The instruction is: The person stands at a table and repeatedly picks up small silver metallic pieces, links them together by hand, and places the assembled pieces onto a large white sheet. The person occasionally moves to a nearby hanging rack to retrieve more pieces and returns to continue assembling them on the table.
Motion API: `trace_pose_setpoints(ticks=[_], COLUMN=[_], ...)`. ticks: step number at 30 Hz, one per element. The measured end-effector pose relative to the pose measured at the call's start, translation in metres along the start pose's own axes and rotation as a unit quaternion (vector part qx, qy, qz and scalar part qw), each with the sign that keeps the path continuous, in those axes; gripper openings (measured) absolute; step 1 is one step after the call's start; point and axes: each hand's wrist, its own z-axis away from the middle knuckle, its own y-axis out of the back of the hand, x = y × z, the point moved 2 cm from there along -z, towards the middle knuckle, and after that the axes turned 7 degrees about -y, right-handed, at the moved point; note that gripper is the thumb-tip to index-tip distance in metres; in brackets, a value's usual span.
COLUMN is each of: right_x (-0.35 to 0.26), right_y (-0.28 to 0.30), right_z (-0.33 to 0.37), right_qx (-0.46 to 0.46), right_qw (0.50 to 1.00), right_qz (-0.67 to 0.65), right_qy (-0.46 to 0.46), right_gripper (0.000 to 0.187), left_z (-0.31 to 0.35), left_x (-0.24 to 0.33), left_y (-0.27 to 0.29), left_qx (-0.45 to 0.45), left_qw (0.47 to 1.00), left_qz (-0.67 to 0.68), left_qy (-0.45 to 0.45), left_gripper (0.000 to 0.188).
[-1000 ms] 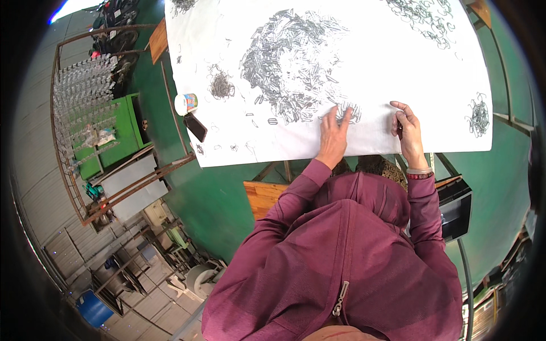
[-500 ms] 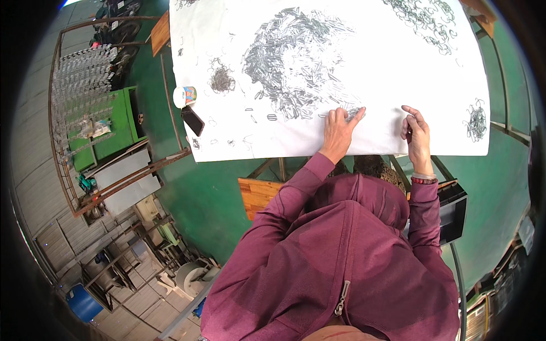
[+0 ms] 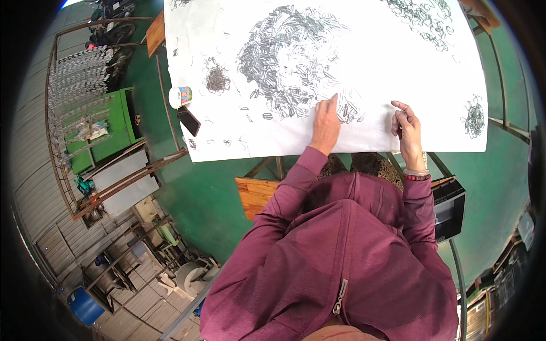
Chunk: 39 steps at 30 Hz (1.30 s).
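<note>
We see a large heap (image 3: 287, 63) of small, slim grey metal pieces spread on a white sheet (image 3: 387, 62). At the heap's near right edge is our left hand (image 3: 326, 122), its index finger stretched forward and the others bent; we cannot tell whether it grips a piece. A loose cluster (image 3: 351, 112) of similar pieces lies at that same edge of the heap, just beside this hand. Our right hand (image 3: 407, 132) is right of the heap and closer to us, fingers partly curled, thumb near the index; we cannot tell whether it pinches anything. Left of the heap we have 1 dark tangle (image 3: 217, 79), and farther left of it a white tub (image 3: 181, 97) and a dark phone (image 3: 189, 121). Well right of the heap lie 2 groups of curved pieces, an upper group (image 3: 424, 23) and a lower group (image 3: 473, 116).
</note>
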Motion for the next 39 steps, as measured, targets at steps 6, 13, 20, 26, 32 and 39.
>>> trace_pose_setpoints(ticks=[6, 13, 20, 26, 32, 39], right_x=[0.006, 0.009, -0.006, -0.037, -0.051, -0.039], right_y=[-0.025, -0.081, -0.064, 0.0, 0.059, 0.07], right_z=[-0.018, -0.075, -0.084, -0.052, -0.016, 0.001], right_qx=[0.013, -0.06, -0.107, -0.252, -0.232, -0.102], right_qw=[0.894, 0.662, 0.84, 0.937, 0.928, 0.974], right_qz=[0.39, 0.665, 0.521, -0.24, -0.29, -0.2], right_qy=[0.22, 0.339, 0.106, -0.019, 0.012, 0.002], right_gripper=[0.023, 0.007, 0.016, 0.012, 0.014, 0.029], left_z=[0.008, 0.005, 0.031, 0.0, -0.019, -0.06], left_x=[-0.016, -0.023, -0.022, -0.009, -0.012, -0.027], left_y=[-0.001, 0.035, 0.006, -0.014, 0.0, -0.014], left_qx=[-0.008, 0.019, -0.065, -0.015, -0.009, -0.062], left_qw=[0.995, 0.991, 0.994, 0.984, 0.994, 0.993], left_qz=[0.053, 0.043, 0.053, 0.17, 0.111, 0.099], left_qy=[0.079, 0.121, 0.074, 0.042, 0.009, -0.006], left_gripper=[0.023, 0.02, 0.014, 0.011, 0.015, 0.016])
